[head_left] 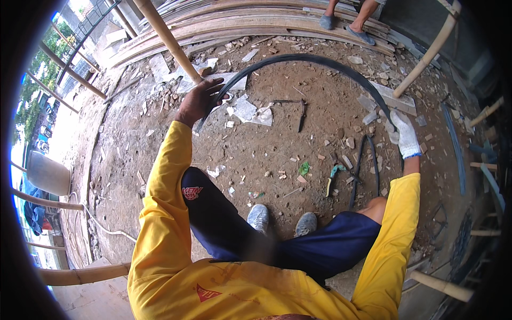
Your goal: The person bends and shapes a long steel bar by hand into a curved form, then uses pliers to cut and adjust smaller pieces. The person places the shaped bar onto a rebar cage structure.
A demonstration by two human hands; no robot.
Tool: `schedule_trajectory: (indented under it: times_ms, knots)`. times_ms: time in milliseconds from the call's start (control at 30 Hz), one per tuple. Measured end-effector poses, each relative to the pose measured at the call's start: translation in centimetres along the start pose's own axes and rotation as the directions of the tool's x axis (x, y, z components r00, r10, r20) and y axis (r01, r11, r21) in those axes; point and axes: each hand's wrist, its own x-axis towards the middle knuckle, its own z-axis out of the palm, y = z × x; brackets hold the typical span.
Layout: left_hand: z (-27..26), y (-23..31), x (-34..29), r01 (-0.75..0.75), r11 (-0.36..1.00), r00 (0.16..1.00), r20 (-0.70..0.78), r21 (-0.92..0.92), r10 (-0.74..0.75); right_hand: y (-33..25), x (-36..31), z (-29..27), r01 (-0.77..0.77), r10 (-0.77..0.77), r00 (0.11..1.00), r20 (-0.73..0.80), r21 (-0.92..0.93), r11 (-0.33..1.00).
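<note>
A thick bundle of black wire [304, 57] arches over the dirt in front of me, bent like a bow. My bare left hand [198, 102] grips its left end, where the loose tips stick out below the fingers. Around the right side of the bundle, my right hand [402, 132] is closed in a white knitted glove. Below the gloved hand, a bent loop of black wire [364, 165] rests on the ground. Next to it are pliers [332, 181] with yellow and teal handles. A thin dark angled metal tool [302, 114] lies under the arch.
Bamboo poles [169, 41] stand at left and right [429, 50]. Stacked planks [240, 22] line the far side, where another person's feet in slippers [360, 34] rest. Stone chips and scraps litter the dirt. A pale tub [48, 173] stands at left.
</note>
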Motion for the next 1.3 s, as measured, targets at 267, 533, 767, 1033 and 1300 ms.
schedule_trajectory:
  times_ms: [267, 533, 767, 1033, 1300]
  knots:
    - [0.1, 0.1, 0.1, -0.025, 0.942, 0.999, -0.011, 0.335, 0.03, 0.6, 0.5, -0.4, 0.03, -0.031, 0.999, -0.02, -0.038, 0.999]
    - [4.7, 0.6, -0.3, -0.408, 0.56, 0.88, 0.146, 0.721, 0.452, -0.3, -0.2, 0.3, 0.008, -0.007, 0.998, -0.06, 0.028, 1.0]
    - [5.7, 0.2, -0.1, -0.272, 0.026, 0.769, 0.201, 0.962, 0.607, -0.4, 0.1, 1.0, -0.002, 0.008, 0.988, -0.153, 0.035, 0.999]
    - [4.5, -0.6, 1.5, -0.172, -0.109, 0.804, 0.203, 0.979, 0.559, -0.9, 0.1, 1.3, 0.011, -0.009, 1.0, -0.03, 0.079, 0.997]
    - [11.1, -3.2, 3.2, -0.105, 0.942, 0.984, -0.101, 0.32, 0.144, -1.5, 2.5, 11.7, -0.064, -0.028, 0.986, 0.164, 0.53, 0.845]
